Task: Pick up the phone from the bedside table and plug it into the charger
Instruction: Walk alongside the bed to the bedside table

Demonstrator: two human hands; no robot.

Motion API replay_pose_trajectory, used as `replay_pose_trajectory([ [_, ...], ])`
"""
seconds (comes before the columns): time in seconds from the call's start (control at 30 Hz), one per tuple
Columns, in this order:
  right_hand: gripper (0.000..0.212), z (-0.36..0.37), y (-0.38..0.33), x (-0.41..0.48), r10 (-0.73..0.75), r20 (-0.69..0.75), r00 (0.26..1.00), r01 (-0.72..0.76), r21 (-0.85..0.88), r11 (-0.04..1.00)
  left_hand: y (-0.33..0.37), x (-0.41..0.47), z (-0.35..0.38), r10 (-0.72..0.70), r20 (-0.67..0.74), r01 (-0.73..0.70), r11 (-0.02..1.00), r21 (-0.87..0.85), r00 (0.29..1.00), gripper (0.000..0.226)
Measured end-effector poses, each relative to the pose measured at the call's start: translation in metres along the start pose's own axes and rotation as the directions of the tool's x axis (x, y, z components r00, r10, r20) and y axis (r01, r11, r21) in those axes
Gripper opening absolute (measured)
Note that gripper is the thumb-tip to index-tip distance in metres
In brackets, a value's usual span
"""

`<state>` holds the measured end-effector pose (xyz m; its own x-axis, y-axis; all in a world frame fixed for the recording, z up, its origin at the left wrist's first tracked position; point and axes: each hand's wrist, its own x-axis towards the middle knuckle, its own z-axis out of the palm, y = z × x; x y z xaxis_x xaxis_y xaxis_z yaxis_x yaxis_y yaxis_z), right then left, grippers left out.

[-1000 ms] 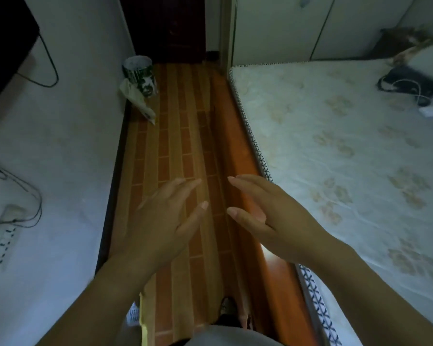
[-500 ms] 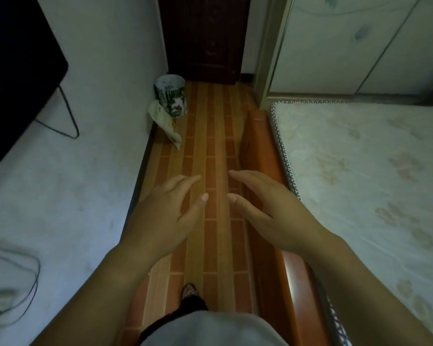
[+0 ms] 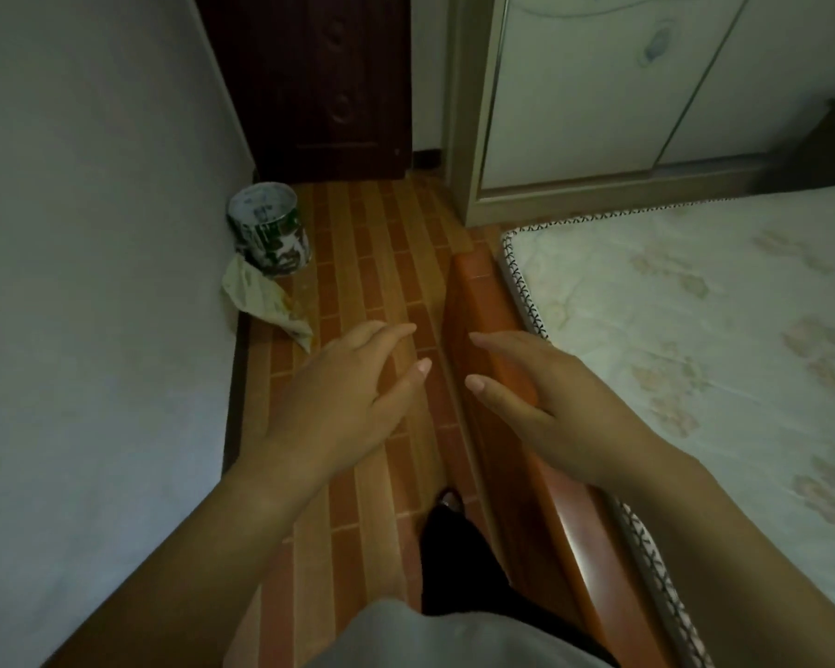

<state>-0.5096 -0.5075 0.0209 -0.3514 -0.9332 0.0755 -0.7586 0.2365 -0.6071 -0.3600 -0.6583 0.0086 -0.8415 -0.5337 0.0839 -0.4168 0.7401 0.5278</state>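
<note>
My left hand (image 3: pixel 343 392) and my right hand (image 3: pixel 545 397) are both held out in front of me above the brick-patterned floor (image 3: pixel 377 262), palms down, fingers apart, holding nothing. The right hand hovers over the orange wooden bed rail (image 3: pixel 483 301). No phone, charger or bedside table shows in this view.
A mattress (image 3: pixel 695 330) with a pale flower print fills the right side. A white wall (image 3: pixel 92 282) runs along the left. A patterned bin (image 3: pixel 268 229) with crumpled paper (image 3: pixel 266 301) beside it stands by a dark door (image 3: pixel 319 79). A wardrobe (image 3: pixel 598 89) stands behind the bed.
The view has swung up and forward along the aisle: the power strip, cables and dark screen on the left have left the frame, and the bin and door are closer. Both hands stay open.
</note>
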Motion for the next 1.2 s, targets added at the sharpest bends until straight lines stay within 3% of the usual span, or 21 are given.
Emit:
replay_pose_trajectory([
  [0.23,0.063,-0.044,0.053,0.171,-0.048,-0.029,0.998,0.049,0.027,0.998,-0.046,0.163,-0.019,-0.073,-0.045,0.071,0.996,-0.049,0.996,0.058],
  [0.6,0.060,-0.028,0.095,0.419,-0.126,0.118,0.985,0.113,0.112,0.987,-0.162,0.344,-0.047,-0.226,-0.135,0.209,0.969,-0.131,0.965,0.057],
  [0.97,0.063,-0.042,0.131,0.635,0.059,0.022,0.998,-0.061,0.089,0.994,-0.277,0.572,-0.109,-0.107,-0.012,0.105,0.990,-0.098,0.994,0.058],
  [1.2,0.063,-0.054,0.174,0.717,0.143,0.013,0.990,-0.143,0.122,0.982,-0.294,0.684,-0.117,0.006,0.067,0.001,0.994,-0.107,0.998,0.059],
])
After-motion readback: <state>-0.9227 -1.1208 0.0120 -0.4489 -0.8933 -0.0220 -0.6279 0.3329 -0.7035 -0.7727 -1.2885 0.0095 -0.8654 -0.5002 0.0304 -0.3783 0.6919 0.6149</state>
